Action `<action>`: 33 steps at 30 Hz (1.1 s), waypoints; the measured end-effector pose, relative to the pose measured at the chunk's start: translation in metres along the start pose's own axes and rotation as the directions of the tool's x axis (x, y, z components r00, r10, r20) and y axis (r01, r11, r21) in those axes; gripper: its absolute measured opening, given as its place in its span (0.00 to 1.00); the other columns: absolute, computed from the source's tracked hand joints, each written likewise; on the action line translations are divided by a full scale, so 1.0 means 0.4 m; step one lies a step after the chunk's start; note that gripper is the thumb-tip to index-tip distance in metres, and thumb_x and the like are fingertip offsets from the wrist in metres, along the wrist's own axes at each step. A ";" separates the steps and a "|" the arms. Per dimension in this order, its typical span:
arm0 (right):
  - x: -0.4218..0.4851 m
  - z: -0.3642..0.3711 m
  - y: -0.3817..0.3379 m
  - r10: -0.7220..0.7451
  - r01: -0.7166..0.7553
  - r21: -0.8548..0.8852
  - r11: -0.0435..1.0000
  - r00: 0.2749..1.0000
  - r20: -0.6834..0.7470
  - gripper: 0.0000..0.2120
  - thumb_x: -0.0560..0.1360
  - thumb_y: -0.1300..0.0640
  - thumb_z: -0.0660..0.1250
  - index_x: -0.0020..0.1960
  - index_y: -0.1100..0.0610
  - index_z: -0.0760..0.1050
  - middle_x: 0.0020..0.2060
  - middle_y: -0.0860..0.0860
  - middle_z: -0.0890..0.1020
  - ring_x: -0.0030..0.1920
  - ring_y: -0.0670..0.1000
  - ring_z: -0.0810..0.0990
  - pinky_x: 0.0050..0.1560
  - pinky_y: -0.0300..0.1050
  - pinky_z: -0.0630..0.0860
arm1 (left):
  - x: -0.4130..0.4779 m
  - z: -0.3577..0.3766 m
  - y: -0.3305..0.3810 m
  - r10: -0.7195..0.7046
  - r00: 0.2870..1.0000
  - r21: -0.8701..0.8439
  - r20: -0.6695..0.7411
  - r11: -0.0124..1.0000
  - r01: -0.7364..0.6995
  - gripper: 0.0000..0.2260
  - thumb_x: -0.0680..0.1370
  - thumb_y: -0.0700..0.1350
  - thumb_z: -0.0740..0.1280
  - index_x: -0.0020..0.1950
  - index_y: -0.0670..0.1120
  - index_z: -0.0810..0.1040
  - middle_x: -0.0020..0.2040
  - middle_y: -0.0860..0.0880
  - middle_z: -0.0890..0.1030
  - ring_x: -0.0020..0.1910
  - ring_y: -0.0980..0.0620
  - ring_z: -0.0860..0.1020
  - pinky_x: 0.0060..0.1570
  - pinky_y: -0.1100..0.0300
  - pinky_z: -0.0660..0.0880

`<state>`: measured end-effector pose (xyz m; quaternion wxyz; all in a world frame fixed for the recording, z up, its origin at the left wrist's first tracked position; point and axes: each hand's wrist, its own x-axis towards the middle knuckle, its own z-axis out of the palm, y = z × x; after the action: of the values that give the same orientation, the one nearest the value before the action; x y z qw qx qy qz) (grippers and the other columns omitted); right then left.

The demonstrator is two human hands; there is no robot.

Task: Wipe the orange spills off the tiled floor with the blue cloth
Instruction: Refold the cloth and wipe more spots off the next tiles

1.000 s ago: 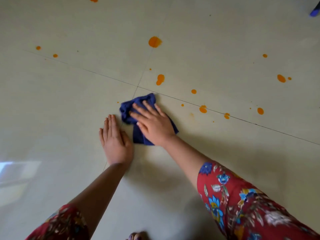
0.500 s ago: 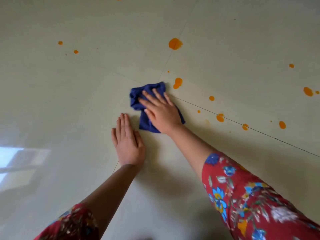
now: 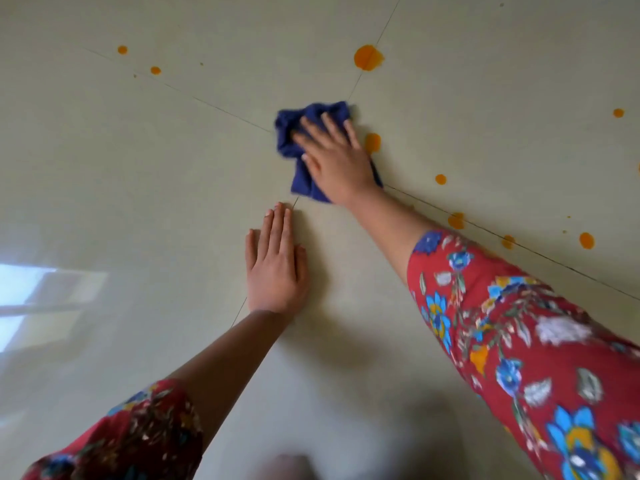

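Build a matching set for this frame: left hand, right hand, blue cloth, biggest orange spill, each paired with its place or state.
Things:
1. left hand
2. right hand
3. blue cloth
4. biggest orange spill

States:
A. beyond the cloth, not yet wiped
B. flat on the bare floor
C. bunched under a palm
D. pressing down on fabric, fingers straight

Pairs: 1-B, 2-D, 3-C, 4-A

A single view comes from a camera worn on the person's head. It faces forward and steeply down onto the floor (image 3: 138, 174). It is close enough that both arms enter from the bottom edge and the left hand (image 3: 277, 268) and right hand (image 3: 337, 164) lie near the middle. The tile joints (image 3: 561, 265) cross the frame at a slant. The lowest strip is blurred; the pale shape (image 3: 287, 465) there may be a knee.
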<state>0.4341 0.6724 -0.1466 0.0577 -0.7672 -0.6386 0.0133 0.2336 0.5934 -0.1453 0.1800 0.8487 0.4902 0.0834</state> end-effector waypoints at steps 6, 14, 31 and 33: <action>-0.140 -0.018 0.127 0.558 -0.550 0.098 0.830 0.824 -0.098 0.23 0.81 0.45 0.50 0.74 0.44 0.63 0.75 0.44 0.63 0.76 0.53 0.58 0.72 0.58 0.54 | -0.001 -0.001 0.004 0.026 1.000 0.026 -0.009 0.999 -0.025 0.25 0.81 0.46 0.51 0.79 0.45 0.52 0.79 0.49 0.51 0.78 0.54 0.45 0.76 0.53 0.43; -0.204 0.010 -0.095 -0.031 0.044 0.114 0.992 0.993 -0.114 0.21 0.80 0.50 0.54 0.70 0.49 0.71 0.71 0.49 0.71 0.72 0.55 0.67 0.70 0.56 0.64 | -0.001 -0.001 0.003 0.038 0.999 0.030 -0.021 0.999 -0.037 0.25 0.79 0.45 0.49 0.77 0.42 0.59 0.77 0.46 0.59 0.77 0.51 0.53 0.75 0.54 0.47; -0.206 0.002 0.003 0.031 -0.023 0.096 0.995 0.996 -0.084 0.22 0.79 0.48 0.53 0.71 0.47 0.70 0.72 0.48 0.70 0.72 0.53 0.68 0.70 0.55 0.64 | -0.003 -0.007 0.008 0.116 0.993 -0.005 -0.036 0.993 -0.116 0.24 0.79 0.44 0.52 0.76 0.44 0.61 0.77 0.47 0.60 0.77 0.51 0.55 0.75 0.54 0.50; -0.177 -0.009 0.090 0.162 -0.157 0.086 0.984 0.985 -0.060 0.24 0.79 0.46 0.50 0.71 0.48 0.70 0.72 0.48 0.69 0.73 0.54 0.67 0.70 0.56 0.63 | -0.006 -0.012 0.014 0.142 0.989 -0.019 -0.036 0.990 -0.143 0.23 0.80 0.44 0.53 0.77 0.45 0.61 0.77 0.49 0.59 0.77 0.52 0.54 0.75 0.54 0.50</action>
<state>0.4565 0.5961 -0.1507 0.1089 -0.8130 -0.5717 0.0180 0.2352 0.5898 -0.1388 0.1743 0.8780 0.4305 0.1161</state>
